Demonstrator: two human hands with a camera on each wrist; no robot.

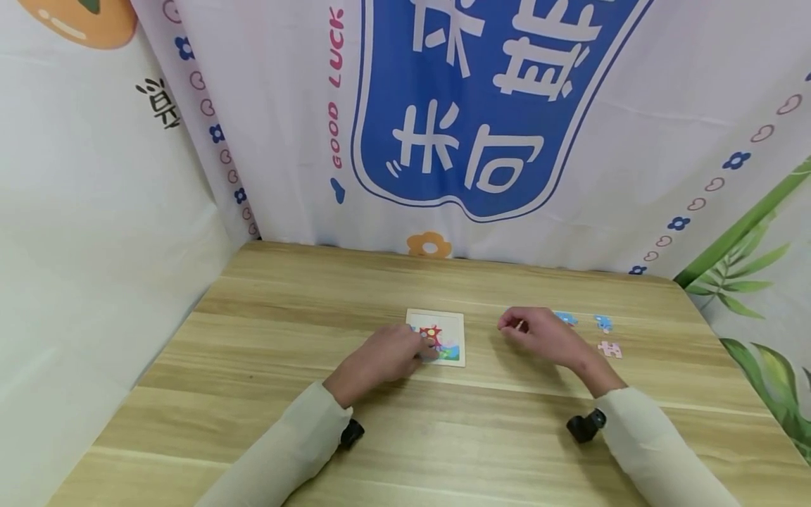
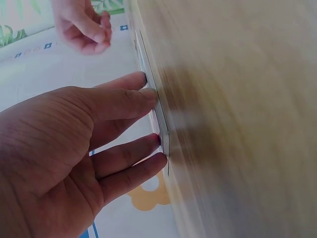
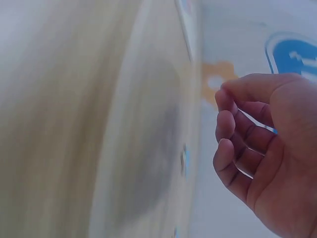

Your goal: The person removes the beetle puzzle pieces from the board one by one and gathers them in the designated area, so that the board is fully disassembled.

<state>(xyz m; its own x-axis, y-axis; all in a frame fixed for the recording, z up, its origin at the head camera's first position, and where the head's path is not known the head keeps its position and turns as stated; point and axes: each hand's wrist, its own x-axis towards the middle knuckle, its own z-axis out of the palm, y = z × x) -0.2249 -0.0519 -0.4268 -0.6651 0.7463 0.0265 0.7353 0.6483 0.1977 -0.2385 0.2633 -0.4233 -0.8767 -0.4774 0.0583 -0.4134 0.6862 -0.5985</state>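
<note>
White cloth (image 1: pixel 285 127) — 1 orange flower (image 1: pixel 418 243) — behind wooden table (image 1: pixel 266 331)

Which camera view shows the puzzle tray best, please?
The head view: it shows the puzzle tray from above, partly covered by the left hand. The left wrist view shows it edge-on; the right wrist view, only a blurred part.

Sq. pale-rimmed puzzle tray (image 1: pixel 463 339), flat, part-filled; loose pcs. (image 1: pixel 610 349) to R
</note>
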